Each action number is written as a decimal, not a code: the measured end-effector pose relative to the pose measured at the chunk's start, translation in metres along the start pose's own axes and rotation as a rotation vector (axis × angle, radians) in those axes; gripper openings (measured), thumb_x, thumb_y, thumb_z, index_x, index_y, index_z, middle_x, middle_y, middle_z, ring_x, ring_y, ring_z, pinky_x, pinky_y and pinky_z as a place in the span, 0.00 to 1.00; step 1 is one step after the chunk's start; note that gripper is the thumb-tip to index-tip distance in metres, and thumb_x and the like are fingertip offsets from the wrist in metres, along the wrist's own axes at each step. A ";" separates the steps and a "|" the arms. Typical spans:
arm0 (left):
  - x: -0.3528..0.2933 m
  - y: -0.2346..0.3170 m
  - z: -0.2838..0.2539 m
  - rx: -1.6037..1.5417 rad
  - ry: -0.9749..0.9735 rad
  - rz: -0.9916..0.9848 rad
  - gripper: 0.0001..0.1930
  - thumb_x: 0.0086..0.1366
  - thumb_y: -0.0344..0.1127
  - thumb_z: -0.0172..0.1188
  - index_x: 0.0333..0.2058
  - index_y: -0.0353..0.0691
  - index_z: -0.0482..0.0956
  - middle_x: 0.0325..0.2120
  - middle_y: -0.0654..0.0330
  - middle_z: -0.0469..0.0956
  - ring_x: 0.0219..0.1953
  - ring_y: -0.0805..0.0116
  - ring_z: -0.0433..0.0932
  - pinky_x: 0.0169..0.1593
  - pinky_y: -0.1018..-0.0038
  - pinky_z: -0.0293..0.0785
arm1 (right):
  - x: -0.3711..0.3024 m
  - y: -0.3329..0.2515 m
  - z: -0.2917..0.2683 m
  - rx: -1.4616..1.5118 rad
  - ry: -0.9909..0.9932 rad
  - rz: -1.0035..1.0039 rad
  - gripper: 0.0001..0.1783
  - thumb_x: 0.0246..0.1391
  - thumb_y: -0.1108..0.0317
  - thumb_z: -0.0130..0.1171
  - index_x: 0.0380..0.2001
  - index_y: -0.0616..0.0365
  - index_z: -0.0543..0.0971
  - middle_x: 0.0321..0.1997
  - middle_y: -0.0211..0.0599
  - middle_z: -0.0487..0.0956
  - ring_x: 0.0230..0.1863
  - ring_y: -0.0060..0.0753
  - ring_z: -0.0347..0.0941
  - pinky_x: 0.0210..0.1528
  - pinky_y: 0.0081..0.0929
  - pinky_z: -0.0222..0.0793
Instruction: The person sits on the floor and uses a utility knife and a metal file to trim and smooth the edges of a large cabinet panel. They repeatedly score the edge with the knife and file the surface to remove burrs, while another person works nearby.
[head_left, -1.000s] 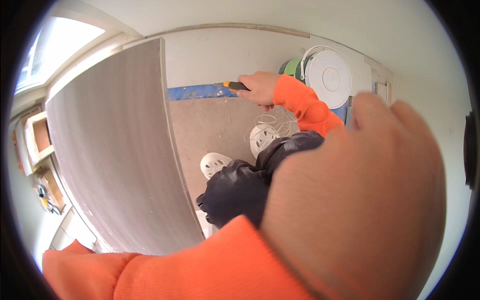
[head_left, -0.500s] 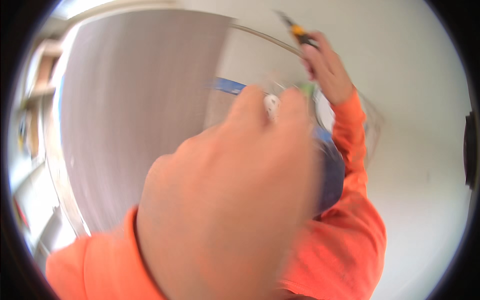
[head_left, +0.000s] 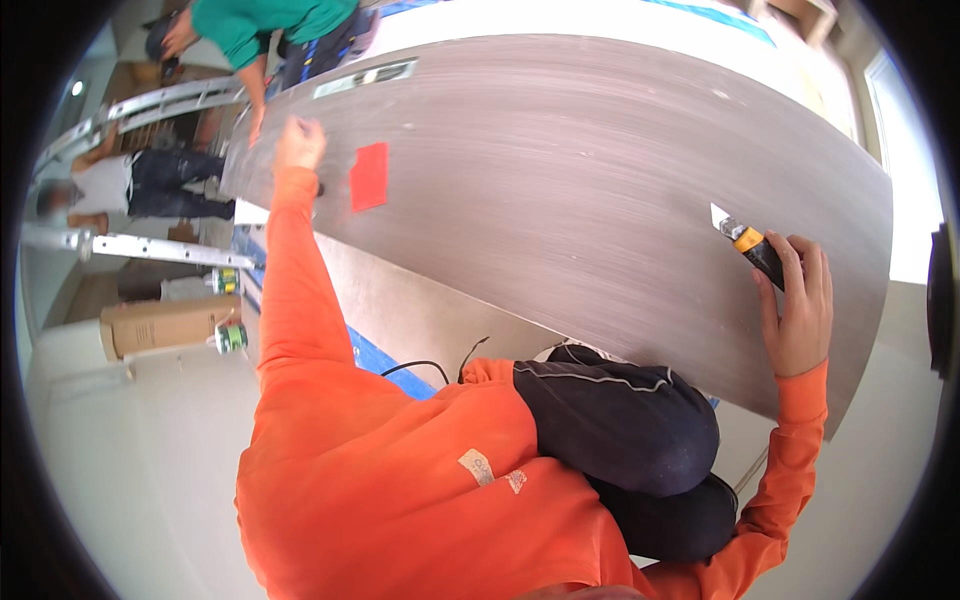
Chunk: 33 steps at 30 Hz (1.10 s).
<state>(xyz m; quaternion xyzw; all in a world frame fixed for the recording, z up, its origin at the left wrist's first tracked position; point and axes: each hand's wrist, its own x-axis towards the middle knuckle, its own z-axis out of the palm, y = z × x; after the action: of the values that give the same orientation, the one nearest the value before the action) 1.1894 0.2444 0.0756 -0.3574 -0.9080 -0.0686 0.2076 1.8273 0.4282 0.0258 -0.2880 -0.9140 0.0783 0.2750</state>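
A large grey-brown, wood-grained panel (head_left: 560, 190) lies in front of me. At its right part my right hand (head_left: 802, 305) is closed around a utility knife (head_left: 752, 245) with a black and yellow handle; the blade is out and points up and left. My left arm reaches far out toward the panel's left end. There my left hand (head_left: 300, 147) is closed with its fingers curled, and what they hold, if anything, is hidden. A red sheet (head_left: 369, 177) lies on the panel just right of that hand.
A person in a green top (head_left: 240, 35) leans by the panel's far left end, a hand on its edge. Another person in a white top (head_left: 105, 185) is near an aluminium ladder (head_left: 150, 248). A cardboard box (head_left: 155, 322), tubs (head_left: 231, 338) and a long slotted strip (head_left: 365, 78) are also visible.
My view has swung round to show the whole panel and two people. My left hand has gone from close before me to the far left; the knife stays in my right hand.
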 end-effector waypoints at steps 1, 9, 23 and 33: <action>-0.011 -0.043 0.023 0.055 -0.218 -0.160 0.20 0.63 0.51 0.57 0.42 0.40 0.78 0.41 0.42 0.81 0.47 0.42 0.80 0.50 0.53 0.73 | 0.007 -0.004 0.013 -0.021 -0.048 0.071 0.21 0.54 0.72 0.63 0.53 0.57 0.76 0.46 0.40 0.73 0.46 0.44 0.70 0.49 0.40 0.66; -0.007 -0.103 0.103 0.109 -0.049 -0.841 0.42 0.59 0.69 0.55 0.58 0.36 0.70 0.55 0.43 0.75 0.59 0.45 0.74 0.61 0.55 0.69 | 0.037 0.005 0.048 -0.031 -0.184 0.122 0.20 0.55 0.69 0.63 0.51 0.57 0.76 0.46 0.40 0.72 0.48 0.46 0.69 0.52 0.40 0.65; -0.142 0.162 -0.005 -1.059 0.089 0.115 0.24 0.77 0.40 0.44 0.61 0.26 0.59 0.49 0.50 0.71 0.47 0.64 0.70 0.53 0.66 0.66 | 0.033 -0.061 -0.045 0.524 0.064 0.407 0.28 0.62 0.68 0.60 0.63 0.61 0.68 0.54 0.50 0.76 0.55 0.43 0.74 0.59 0.38 0.69; -0.315 0.444 -0.169 -1.679 -0.662 1.005 0.24 0.74 0.35 0.40 0.63 0.23 0.55 0.52 0.46 0.70 0.50 0.63 0.72 0.54 0.69 0.67 | -0.031 -0.054 -0.113 0.918 0.658 0.413 0.28 0.69 0.68 0.46 0.68 0.59 0.54 0.32 0.36 0.78 0.32 0.27 0.74 0.38 0.26 0.72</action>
<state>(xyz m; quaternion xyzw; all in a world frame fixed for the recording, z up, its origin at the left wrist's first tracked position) 1.7528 0.3292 0.0834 -0.7263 -0.3252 -0.4838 -0.3642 1.8837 0.3647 0.1223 -0.3204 -0.5789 0.4236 0.6188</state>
